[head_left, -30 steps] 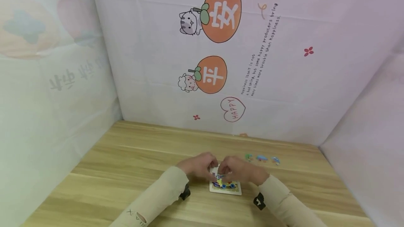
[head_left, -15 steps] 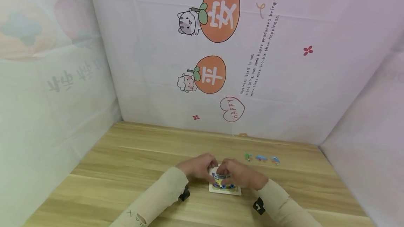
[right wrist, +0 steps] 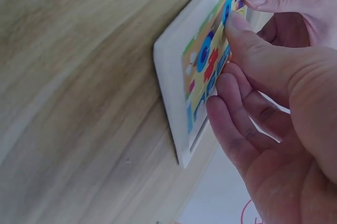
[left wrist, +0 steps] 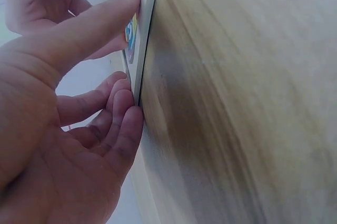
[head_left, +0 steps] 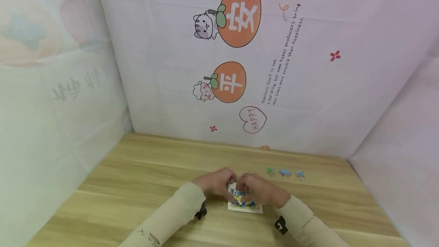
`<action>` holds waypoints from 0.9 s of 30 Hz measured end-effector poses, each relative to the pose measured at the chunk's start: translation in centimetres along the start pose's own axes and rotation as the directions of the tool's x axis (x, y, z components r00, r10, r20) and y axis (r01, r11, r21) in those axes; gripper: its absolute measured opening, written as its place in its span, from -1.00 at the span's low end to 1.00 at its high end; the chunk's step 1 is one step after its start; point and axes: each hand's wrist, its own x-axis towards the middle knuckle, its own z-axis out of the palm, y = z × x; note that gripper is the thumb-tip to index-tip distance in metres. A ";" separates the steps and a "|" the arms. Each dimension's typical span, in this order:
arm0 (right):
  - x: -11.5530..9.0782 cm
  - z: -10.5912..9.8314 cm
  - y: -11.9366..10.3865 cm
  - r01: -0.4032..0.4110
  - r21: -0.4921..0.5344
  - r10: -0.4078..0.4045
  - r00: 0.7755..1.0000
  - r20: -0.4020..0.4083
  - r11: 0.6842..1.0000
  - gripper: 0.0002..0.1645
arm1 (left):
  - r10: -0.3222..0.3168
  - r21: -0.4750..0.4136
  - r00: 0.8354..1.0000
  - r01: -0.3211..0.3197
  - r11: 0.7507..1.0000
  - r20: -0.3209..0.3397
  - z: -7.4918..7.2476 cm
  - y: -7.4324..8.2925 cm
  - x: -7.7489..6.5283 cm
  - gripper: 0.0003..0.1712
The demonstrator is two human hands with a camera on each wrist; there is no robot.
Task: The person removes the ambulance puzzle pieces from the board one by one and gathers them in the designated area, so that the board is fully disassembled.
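Note:
A small jigsaw puzzle board [head_left: 245,209] with a pale frame lies flat on the table, its colourful picture showing blue wheels and yellow parts. My left hand [head_left: 217,181] holds the board's left side, fingers at the edge and thumb over the picture. From the right, my right hand [head_left: 263,190] pinches a puzzle piece [right wrist: 224,29] in the picture between thumb and fingers. The piece's outline is mostly hidden by the fingers. In the right wrist view, a pale strip of the frame's recess shows beside the picture, and both thumbs nearly meet.
Three loose puzzle pieces lie in a row behind the right hand: a green one [head_left: 270,171], a blue one [head_left: 285,172] and another blue one [head_left: 300,175]. Printed white cloth walls [head_left: 178,117] bound the wooden table [head_left: 154,170] at the back and sides.
My right hand has lowered slightly over the board, and more blue printing shows between the hands. The left hand and the loose pieces stay about where they were.

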 end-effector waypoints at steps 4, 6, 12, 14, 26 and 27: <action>-0.1 0.2 0.3 0.004 0.000 -0.004 1.000 -0.012 1.000 -0.68 | -0.019 -0.011 1.000 0.019 1.000 -0.005 0.2 0.0 0.0 -0.29; -0.1 0.2 0.4 0.000 0.005 0.000 1.000 -0.021 1.000 -0.68 | -0.021 -0.006 1.000 0.021 1.000 -0.009 0.2 0.0 0.1 -0.29; -0.2 0.3 0.6 0.000 0.050 0.001 1.000 -0.019 0.999 -0.67 | -0.018 0.009 1.000 0.018 1.000 -0.007 0.4 0.1 -0.1 -0.30; -0.2 0.3 0.6 0.000 0.065 0.001 1.000 -0.015 0.998 -0.67 | -0.016 0.011 1.000 0.016 1.000 -0.006 0.4 0.2 -0.3 -0.30; -0.2 0.1 1.4 0.032 0.215 -0.029 0.999 -0.017 0.976 -0.90 | -0.018 0.035 1.000 0.018 0.999 -0.005 0.2 0.1 -0.1 -0.27; -0.1 0.1 1.5 0.036 0.219 -0.033 0.999 -0.019 0.975 -0.91 | -0.023 0.036 1.000 0.023 0.999 -0.005 0.2 0.2 -0.1 -0.27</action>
